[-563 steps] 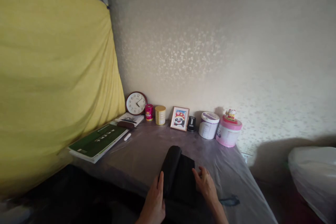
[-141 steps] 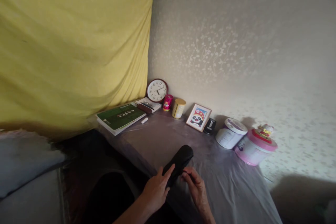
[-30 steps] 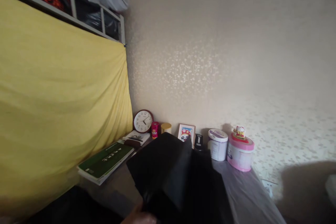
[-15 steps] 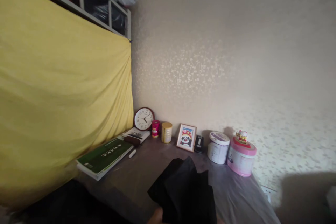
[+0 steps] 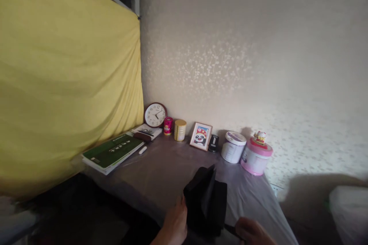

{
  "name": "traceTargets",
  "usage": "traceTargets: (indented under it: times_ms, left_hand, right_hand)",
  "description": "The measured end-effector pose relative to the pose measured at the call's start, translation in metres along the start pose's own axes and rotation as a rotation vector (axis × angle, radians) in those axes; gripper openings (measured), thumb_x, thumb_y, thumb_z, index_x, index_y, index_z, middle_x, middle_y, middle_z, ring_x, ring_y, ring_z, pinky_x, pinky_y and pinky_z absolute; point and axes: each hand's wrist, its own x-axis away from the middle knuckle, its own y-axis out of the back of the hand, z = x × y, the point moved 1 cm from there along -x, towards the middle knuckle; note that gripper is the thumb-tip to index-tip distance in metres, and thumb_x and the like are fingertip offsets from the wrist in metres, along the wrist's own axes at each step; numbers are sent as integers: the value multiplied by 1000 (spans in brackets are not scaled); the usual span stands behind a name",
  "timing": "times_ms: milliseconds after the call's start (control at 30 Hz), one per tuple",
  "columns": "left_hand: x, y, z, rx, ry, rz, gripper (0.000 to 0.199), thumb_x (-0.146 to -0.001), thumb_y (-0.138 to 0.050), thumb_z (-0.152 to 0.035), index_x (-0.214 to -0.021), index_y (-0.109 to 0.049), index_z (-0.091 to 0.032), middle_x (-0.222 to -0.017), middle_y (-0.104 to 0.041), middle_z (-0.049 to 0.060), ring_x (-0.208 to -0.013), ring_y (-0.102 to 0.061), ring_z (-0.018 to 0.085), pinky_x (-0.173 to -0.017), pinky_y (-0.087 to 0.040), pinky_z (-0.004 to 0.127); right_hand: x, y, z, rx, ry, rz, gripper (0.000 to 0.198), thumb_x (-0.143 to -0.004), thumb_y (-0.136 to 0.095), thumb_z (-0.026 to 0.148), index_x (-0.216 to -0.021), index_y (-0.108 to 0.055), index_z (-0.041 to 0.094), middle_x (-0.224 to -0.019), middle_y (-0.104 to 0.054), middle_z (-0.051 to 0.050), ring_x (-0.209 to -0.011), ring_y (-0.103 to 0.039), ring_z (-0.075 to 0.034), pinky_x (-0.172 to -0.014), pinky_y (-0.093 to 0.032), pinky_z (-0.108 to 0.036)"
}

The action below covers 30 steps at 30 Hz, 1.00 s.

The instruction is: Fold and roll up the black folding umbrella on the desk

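Your left hand (image 5: 174, 224) has a closed grip on the left side of the black cloth (image 5: 205, 204), thumb uppermost. Your right hand (image 5: 253, 231), blurred and low in view, has a narrow grip, fingers curled round a dark strip (image 5: 230, 229) that reaches across from the cloth's lower right. The cloth is in front of you at the near part of the worktop (image 5: 161, 180), bunched, with a loose fold standing up at its top; you cannot tell whether its underside touches the surface.

Well beyond your left hand lie a green book (image 5: 113, 151) and, just beside it, a small white stick (image 5: 143, 150). Behind them, a brown case (image 5: 143, 137) lies by some papers (image 5: 153, 132). Along the wall (image 5: 195, 15) you have, from left to right, a clock (image 5: 155, 115), a red can (image 5: 168, 126), a yellow tin (image 5: 180, 131), a panda picture (image 5: 201, 136) leaning back, a black gadget (image 5: 213, 143), a white tub (image 5: 234, 148) and a pink tub (image 5: 255, 160) with a figurine (image 5: 260, 137) on its lid. A yellow curtain (image 5: 71, 76) hangs at your left.
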Motion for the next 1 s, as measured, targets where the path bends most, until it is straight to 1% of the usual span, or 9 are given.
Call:
traceTargets:
  times_ms: [67, 133, 200, 333, 400, 567, 767, 900, 1000]
  left_hand:
    - [1, -1, -3, -60, 31, 16, 88, -60, -46, 4, -140, -15, -14, -133, -41, 19, -100, -59, 27, -86, -47, 37]
    - [2, -2, -6, -109, 50, 32, 87, -60, -45, 5, -140, -13, -9, -133, -39, 22, -98, -60, 29, -83, -48, 38]
    - [1, -1, -8, -146, 65, 42, 86, -61, -44, 4, -140, -13, -7, -133, -38, 24, -97, -61, 30, -81, -49, 39]
    - [2, 3, -11, -192, 66, 54, 84, -63, -46, 1, -140, -13, -6, -133, -39, 24, -99, -60, 30, -82, -48, 38]
    - [3, 5, -11, -203, 57, 60, 85, -63, -47, 1, -140, -13, -6, -135, -37, 23, -100, -60, 30, -83, -48, 39]
    - [5, 10, -10, -191, 41, 77, 87, -62, -50, 0, -140, -14, -9, -134, -40, 22, -101, -59, 30, -86, -48, 40]
    - [6, 12, 2, -6, -77, 93, 92, -65, -56, -10, -142, -8, -21, -144, -31, 13, -118, -48, 25, -97, -41, 33]
    - [8, 6, 13, 272, -122, 44, 92, -66, -54, -11, -142, -5, -26, -143, -35, 9, -128, -37, 25, -104, -33, 38]
    - [9, -2, 13, 274, -98, 21, 92, -66, -53, -9, -142, -5, -28, -145, -32, 8, -129, -36, 25, -106, -32, 40]
  right_hand:
    - [3, 12, 9, 107, 95, -146, 21, -59, -66, 44, -57, -68, 23, -58, -68, -5, -57, -64, -21, -51, -50, -27]
    - [2, 15, 26, 158, 182, -313, 24, -64, -62, 45, -71, -71, 24, -76, -72, -6, -70, -66, -23, -65, -53, -30]
    - [-2, 8, 49, 177, 289, -406, 28, -73, -56, 45, -85, -69, 23, -87, -71, -7, -76, -66, -22, -69, -53, -30]
    - [-14, -26, 88, 319, 507, -314, 28, -85, -44, 31, -106, -61, 24, -96, -66, -6, -85, -64, -18, -73, -52, -28]
    - [-21, -40, 101, 445, 551, -323, 32, -86, -39, 23, -112, -58, 25, -96, -65, -5, -84, -63, -17, -72, -51, -28]
    - [-34, -50, 124, 725, 639, -347, 37, -84, -39, 13, -114, -57, 23, -92, -65, -6, -89, -60, -21, -80, -48, -34]
    - [-46, -45, 117, 684, 516, -186, 45, -80, -38, 9, -122, -48, 20, -105, -66, -8, -88, -64, -18, -75, -48, -28]
    - [-49, -39, 102, 625, 454, -179, 43, -79, -35, 11, -119, -48, 22, -101, -68, -6, -85, -66, -18, -71, -48, -28]
    - [-51, -39, 102, 516, 431, -195, 38, -81, -33, 17, -115, -48, 22, -92, -68, -4, -73, -67, -17, -64, -48, -27]
